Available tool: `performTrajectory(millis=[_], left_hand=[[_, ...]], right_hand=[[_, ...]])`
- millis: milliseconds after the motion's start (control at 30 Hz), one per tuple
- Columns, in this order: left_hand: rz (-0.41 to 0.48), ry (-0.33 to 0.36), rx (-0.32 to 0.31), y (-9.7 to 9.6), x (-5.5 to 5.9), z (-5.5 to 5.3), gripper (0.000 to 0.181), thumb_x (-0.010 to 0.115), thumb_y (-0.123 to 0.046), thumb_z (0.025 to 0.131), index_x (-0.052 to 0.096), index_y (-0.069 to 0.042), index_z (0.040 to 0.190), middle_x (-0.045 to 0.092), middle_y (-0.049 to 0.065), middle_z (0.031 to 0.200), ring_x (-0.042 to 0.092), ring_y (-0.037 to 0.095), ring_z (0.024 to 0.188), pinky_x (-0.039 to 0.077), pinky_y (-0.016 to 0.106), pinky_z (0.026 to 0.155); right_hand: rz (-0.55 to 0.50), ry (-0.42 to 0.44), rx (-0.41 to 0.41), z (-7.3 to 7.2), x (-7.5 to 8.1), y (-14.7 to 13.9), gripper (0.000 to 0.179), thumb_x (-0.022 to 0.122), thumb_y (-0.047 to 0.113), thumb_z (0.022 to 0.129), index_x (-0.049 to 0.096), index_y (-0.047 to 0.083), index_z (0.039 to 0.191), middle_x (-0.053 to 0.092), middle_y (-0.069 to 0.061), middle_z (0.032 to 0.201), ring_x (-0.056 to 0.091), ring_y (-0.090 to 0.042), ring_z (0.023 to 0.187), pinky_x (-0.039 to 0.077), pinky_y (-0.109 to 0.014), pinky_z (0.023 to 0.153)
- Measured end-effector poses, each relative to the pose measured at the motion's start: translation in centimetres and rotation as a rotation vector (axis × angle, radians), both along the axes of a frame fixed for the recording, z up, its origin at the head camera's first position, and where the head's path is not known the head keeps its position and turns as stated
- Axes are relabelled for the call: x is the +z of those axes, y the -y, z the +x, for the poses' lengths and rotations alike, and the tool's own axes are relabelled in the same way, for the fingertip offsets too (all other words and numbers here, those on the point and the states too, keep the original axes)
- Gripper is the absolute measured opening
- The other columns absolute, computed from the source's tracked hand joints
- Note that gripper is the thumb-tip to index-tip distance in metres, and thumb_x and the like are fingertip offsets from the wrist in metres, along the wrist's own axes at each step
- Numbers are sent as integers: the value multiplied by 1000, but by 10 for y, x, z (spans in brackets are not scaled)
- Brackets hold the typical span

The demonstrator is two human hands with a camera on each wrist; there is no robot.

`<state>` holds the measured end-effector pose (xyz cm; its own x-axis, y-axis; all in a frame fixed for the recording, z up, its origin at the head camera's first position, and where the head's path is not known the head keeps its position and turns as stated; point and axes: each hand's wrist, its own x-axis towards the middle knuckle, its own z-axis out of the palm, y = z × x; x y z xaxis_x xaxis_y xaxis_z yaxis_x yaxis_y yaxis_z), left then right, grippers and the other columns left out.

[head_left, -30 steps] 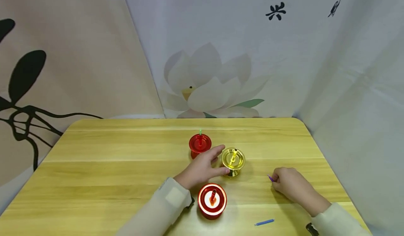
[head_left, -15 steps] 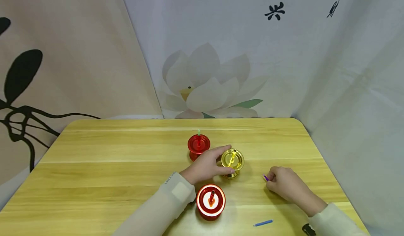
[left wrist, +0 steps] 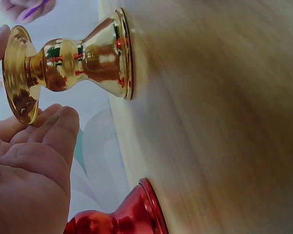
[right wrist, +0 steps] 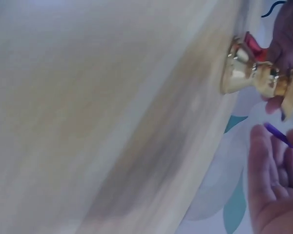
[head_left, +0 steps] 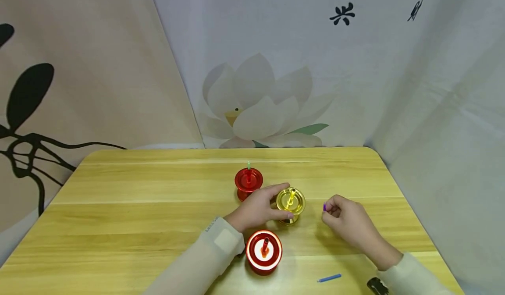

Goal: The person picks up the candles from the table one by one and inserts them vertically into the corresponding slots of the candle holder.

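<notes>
Head view: mid-desk, the left hand (head_left: 256, 207) cups the shiny gold metal candle holder (head_left: 290, 200), steadying it, while the right hand (head_left: 344, 218) pinches a thin purple candle (head_left: 325, 207) just beside it. Fitting that candle looks like the step in hand.

Left wrist view: fingers (left wrist: 49, 122) touch the holder's rim.

Right wrist view: next, the candle (right wrist: 278, 135) needs careful aiming at the cup.
</notes>
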<state>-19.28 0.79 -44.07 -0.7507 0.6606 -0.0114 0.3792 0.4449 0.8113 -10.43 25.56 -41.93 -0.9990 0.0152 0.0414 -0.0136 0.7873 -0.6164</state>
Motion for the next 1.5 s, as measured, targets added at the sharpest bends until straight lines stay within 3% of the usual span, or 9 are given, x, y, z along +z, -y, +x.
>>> performTrajectory(millis=[267, 433, 600, 933, 1133, 1500], left_hand=[[-6, -36, -4, -1, -2, 0, 85, 83, -41, 83, 44, -13, 153, 49, -1, 151, 47, 14, 136, 40, 34, 112], [-14, -46, -4, 0, -1, 0, 85, 82, -43, 83, 43, -13, 153, 49, 0, 151, 49, 14, 134, 41, 34, 111], [-7, -51, -14, 0, -1, 0, 84, 81, -42, 85, 43, -11, 153, 49, 1, 151, 50, 14, 133, 43, 33, 110], [-23, -82, -26, -2, -1, 0, 82, 80, -40, 86, 43, -10, 153, 50, 4, 150, 49, 16, 134, 42, 34, 111], [-39, -83, -25, -2, 0, 0, 83, 80, -41, 85, 43, -11, 153, 51, 3, 150, 49, 16, 135, 41, 33, 111], [-27, -67, -32, 3, -1, -1, 84, 78, -45, 86, 41, -12, 154, 49, 3, 151, 48, 16, 136, 41, 34, 112]], right_hand=[[-103, -181, -15, -5, 9, 19, 9, 72, 7, 87, 65, 12, 87, 68, 7, 78, 65, -7, 71, 54, -24, 62], [-195, -227, 1, -10, 17, 31, 8, 71, 4, 88, 65, 9, 89, 70, 3, 81, 67, -7, 72, 55, -24, 60], [-222, -281, 13, -14, 25, 41, 7, 72, 2, 88, 66, 6, 89, 70, -1, 84, 68, -9, 75, 56, -22, 64], [-267, -336, 61, -20, 35, 50, 5, 70, 2, 90, 66, 3, 91, 71, -1, 86, 70, -10, 78, 58, -22, 65], [-219, -370, 67, -22, 38, 54, 6, 72, 2, 90, 66, 5, 90, 70, 0, 86, 68, -9, 78, 57, -21, 67], [-197, -301, 65, -23, 40, 62, 7, 74, 5, 90, 69, 10, 91, 71, 2, 87, 68, -11, 79, 58, -22, 69]])
